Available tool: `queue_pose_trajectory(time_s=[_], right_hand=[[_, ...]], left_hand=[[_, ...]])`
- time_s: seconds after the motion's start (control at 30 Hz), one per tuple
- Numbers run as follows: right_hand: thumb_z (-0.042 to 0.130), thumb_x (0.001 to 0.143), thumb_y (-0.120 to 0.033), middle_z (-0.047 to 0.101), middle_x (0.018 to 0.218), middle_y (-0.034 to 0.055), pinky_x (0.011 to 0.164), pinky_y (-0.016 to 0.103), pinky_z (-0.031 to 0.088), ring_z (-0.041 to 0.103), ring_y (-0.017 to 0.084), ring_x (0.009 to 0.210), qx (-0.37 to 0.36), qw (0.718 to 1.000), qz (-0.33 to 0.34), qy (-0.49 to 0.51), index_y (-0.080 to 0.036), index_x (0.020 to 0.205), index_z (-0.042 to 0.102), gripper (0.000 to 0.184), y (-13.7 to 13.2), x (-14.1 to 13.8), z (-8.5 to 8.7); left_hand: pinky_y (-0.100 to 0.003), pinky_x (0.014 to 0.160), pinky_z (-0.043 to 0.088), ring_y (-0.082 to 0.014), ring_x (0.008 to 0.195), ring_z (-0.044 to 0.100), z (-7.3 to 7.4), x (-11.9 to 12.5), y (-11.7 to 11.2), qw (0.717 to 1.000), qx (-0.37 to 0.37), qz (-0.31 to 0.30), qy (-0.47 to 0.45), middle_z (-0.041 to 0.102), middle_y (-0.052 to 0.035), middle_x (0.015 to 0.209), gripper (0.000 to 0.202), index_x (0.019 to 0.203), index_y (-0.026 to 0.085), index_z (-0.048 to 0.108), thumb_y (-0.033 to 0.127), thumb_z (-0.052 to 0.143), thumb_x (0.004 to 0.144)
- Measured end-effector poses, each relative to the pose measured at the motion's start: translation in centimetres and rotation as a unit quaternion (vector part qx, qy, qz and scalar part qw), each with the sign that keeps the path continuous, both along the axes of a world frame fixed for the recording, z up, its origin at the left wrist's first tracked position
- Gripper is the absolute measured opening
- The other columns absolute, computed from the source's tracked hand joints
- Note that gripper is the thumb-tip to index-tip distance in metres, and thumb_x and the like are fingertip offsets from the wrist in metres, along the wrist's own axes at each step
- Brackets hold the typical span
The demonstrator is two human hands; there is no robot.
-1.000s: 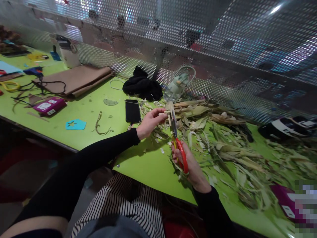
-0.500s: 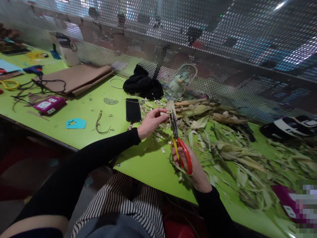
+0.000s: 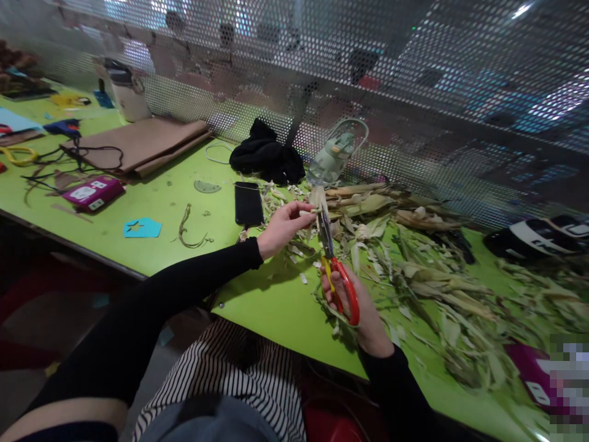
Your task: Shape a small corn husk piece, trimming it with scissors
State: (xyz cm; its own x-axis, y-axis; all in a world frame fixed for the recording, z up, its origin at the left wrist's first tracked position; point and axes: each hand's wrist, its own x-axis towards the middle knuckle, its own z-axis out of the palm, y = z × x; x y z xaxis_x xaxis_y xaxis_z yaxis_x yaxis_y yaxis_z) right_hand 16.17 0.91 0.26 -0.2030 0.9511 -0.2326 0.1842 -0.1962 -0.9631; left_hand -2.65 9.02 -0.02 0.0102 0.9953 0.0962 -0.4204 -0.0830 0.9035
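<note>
My left hand (image 3: 288,227) pinches a small pale piece of corn husk (image 3: 317,197) between thumb and fingertips, above the table. Scissors (image 3: 344,288) with red and yellow handles are held in my right hand (image 3: 361,301), fingers wrapped through the loops. Their blades point away from me and meet the husk piece beside my left fingertips. How far the blades are parted is hard to make out. Loose husks (image 3: 448,282) and small cut scraps lie around and beyond both hands, most of them to the right.
On the green table (image 3: 276,313) lie a phone (image 3: 249,204), a black cloth (image 3: 267,156), a clear bottle (image 3: 332,156), a black bottle (image 3: 534,239), a blue paper tag (image 3: 142,228), a purple box (image 3: 94,193) and folded brown paper (image 3: 142,144). A perforated metal screen (image 3: 257,73) stands behind.
Both hands stay almost in place with the husk piece and scissors. The scissor blades look slightly closer together, and the whole view has shifted a little.
</note>
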Motion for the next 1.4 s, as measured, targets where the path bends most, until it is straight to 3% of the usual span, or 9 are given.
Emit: queue_pose_trajectory(time_s=[0.17,0.4,0.67,1.1,1.23,1.3,1.4], right_hand=[[0.070,0.078,-0.068,0.053,0.066,-0.0055,0.039,0.016,0.036,0.045,0.005,0.048,0.023,1.000,0.000,-0.014,-0.022,0.090,0.056,0.050,-0.3,-0.1,0.5],[0.073,0.069,-0.075,0.053,0.057,-0.0067,0.036,0.018,0.035,0.044,0.005,0.040,0.021,0.999,-0.014,-0.024,-0.022,0.084,0.053,0.058,0.1,0.0,-0.3],[0.076,0.070,-0.072,0.049,0.064,-0.0075,0.036,0.016,0.033,0.040,0.003,0.043,0.046,0.991,-0.089,0.093,-0.022,0.093,0.059,0.058,0.2,0.1,-0.6],[0.073,0.073,-0.072,0.047,0.065,-0.0066,0.036,0.020,0.031,0.039,0.006,0.044,0.053,0.995,-0.050,0.073,-0.024,0.093,0.057,0.055,-0.1,0.5,-0.7],[0.069,0.073,-0.074,0.048,0.065,-0.0070,0.039,0.022,0.033,0.040,0.008,0.045,0.060,0.996,-0.063,0.024,-0.025,0.094,0.054,0.055,0.3,0.7,-0.9],[0.071,0.071,-0.072,0.054,0.067,-0.0046,0.044,0.025,0.040,0.048,0.012,0.049,0.087,0.991,-0.087,-0.047,-0.025,0.095,0.053,0.055,0.8,1.0,-1.0],[0.071,0.071,-0.064,0.069,0.087,0.0060,0.063,0.035,0.054,0.065,0.022,0.072,0.181,0.946,-0.133,-0.235,-0.024,0.099,0.057,0.051,1.8,2.3,-0.9]], left_hand=[[-0.023,0.069,0.044,-0.0046,0.063,0.056,0.4,0.1,-0.2,1.000,-0.007,0.001,-0.018,0.063,0.0044,0.071,0.009,0.090,0.013,0.063,0.009,0.068,0.084],[-0.023,0.070,0.044,-0.0045,0.064,0.056,0.7,0.3,-0.4,0.999,-0.010,-0.006,-0.039,0.065,0.0038,0.073,0.010,0.088,0.012,0.062,0.009,0.069,0.082],[-0.023,0.068,0.042,-0.0051,0.064,0.055,0.5,0.0,-0.3,0.997,-0.027,0.004,-0.069,0.061,0.0046,0.074,0.018,0.097,0.014,0.058,0.007,0.068,0.082],[-0.022,0.068,0.042,-0.0050,0.063,0.057,1.1,0.0,-0.4,0.994,-0.041,-0.013,-0.100,0.064,0.0033,0.072,0.015,0.094,0.012,0.060,0.005,0.068,0.084],[-0.023,0.070,0.043,-0.0075,0.070,0.061,0.8,-0.2,-0.3,0.991,-0.047,-0.030,-0.120,0.066,0.0009,0.076,0.017,0.100,0.012,0.060,0.006,0.066,0.086],[-0.023,0.070,0.043,-0.0077,0.070,0.060,0.6,-0.3,-0.2,0.991,-0.046,-0.028,-0.119,0.065,0.0012,0.075,0.018,0.100,0.013,0.061,0.006,0.068,0.085],[-0.023,0.069,0.041,-0.0059,0.068,0.057,0.3,-0.4,0.1,0.993,-0.040,-0.023,-0.107,0.064,0.0019,0.077,0.017,0.095,0.013,0.062,0.007,0.071,0.082]])
